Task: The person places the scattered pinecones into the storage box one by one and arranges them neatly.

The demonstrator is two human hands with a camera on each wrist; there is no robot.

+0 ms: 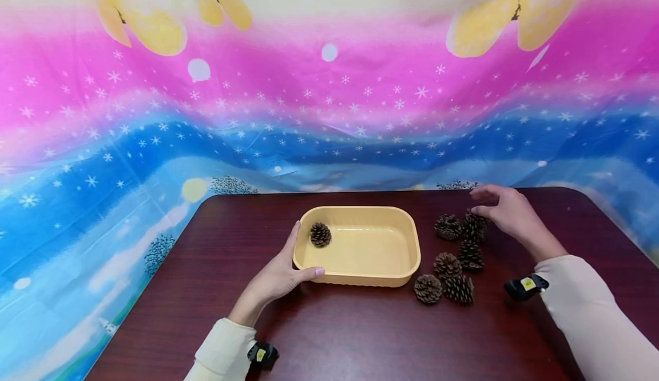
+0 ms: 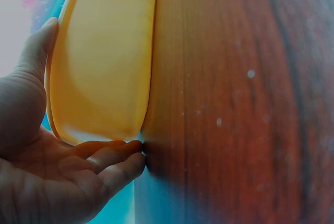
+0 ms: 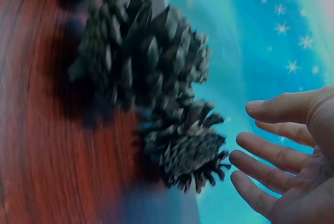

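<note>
A yellow rectangular plastic tub [image 1: 357, 278] stands on the table, with one brown pine cone [image 1: 320, 235] inside at its left end. My left hand [image 1: 278, 275] grips the tub's left end, thumb over the near rim and fingers along the outer wall. In the left wrist view, those fingers [image 2: 117, 169] curl against the tub's end wall [image 2: 104, 135]. Over at the right, my right hand [image 1: 507, 212] hovers at the far pine cones, fingers spread and holding nothing. The right wrist view shows a gap between its fingertips and the nearest pine cone [image 3: 190, 153].
Several pine cones [image 1: 447, 265] lie in a loose cluster right of the tub, some touching. The dark red-brown wooden table [image 1: 360, 335] ends just behind the tub. A patterned snowflake cloth [image 1: 329, 123] hangs beyond its far edge.
</note>
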